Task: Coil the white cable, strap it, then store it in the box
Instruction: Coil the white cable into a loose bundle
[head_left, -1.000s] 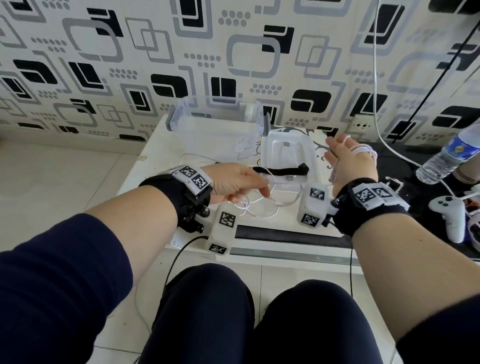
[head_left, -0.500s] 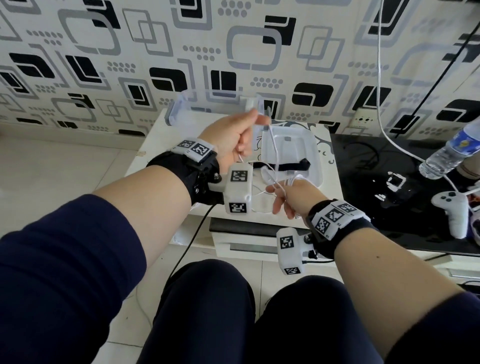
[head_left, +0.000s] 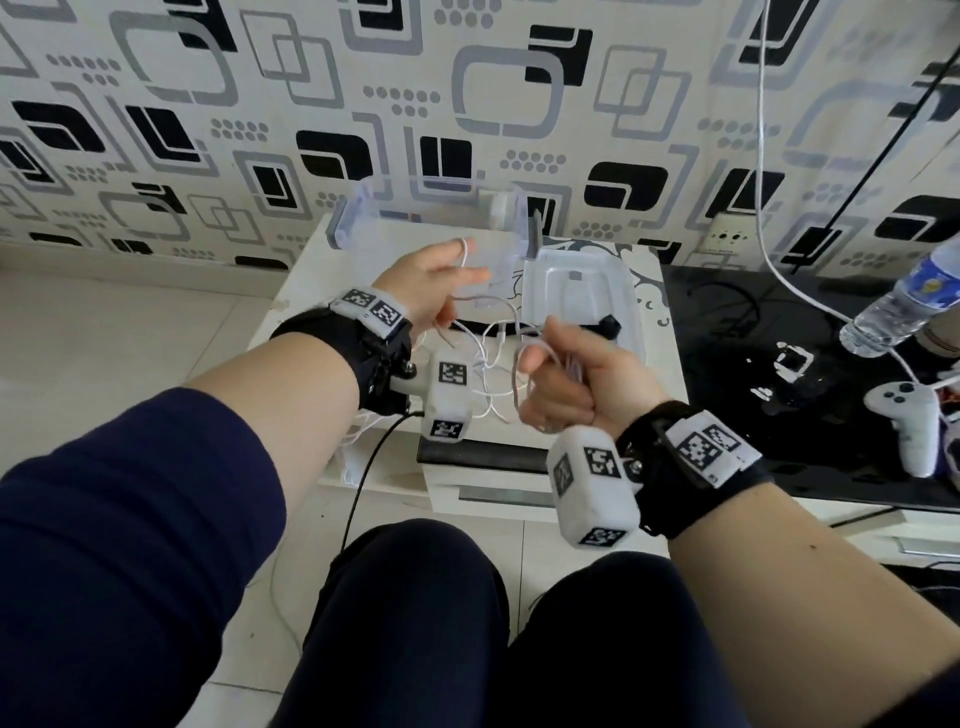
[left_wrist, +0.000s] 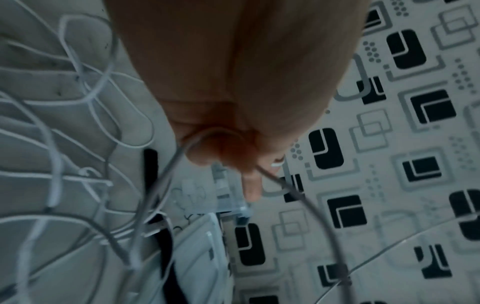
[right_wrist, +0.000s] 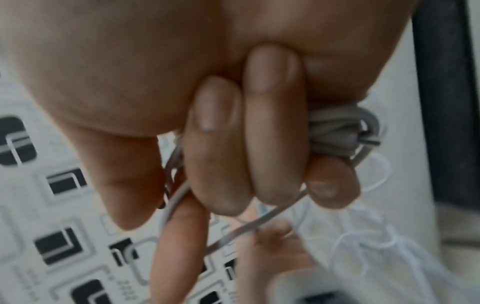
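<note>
Wrist-only: cable (right_wrist: 335, 131) bundle in right hand (right_wrist: 233, 102)

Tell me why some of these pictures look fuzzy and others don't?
Head view: sharp overall, though the left hand smears slightly, and the wide lens bends the wall pattern. Left wrist view: dim and soft, with the white cable streaky. Right wrist view: the fingers are soft and the background behind them is blurrier still.

Clear plastic box (head_left: 431, 218); smooth white cable (head_left: 488, 358); glossy black tabletop (head_left: 727, 332).
</note>
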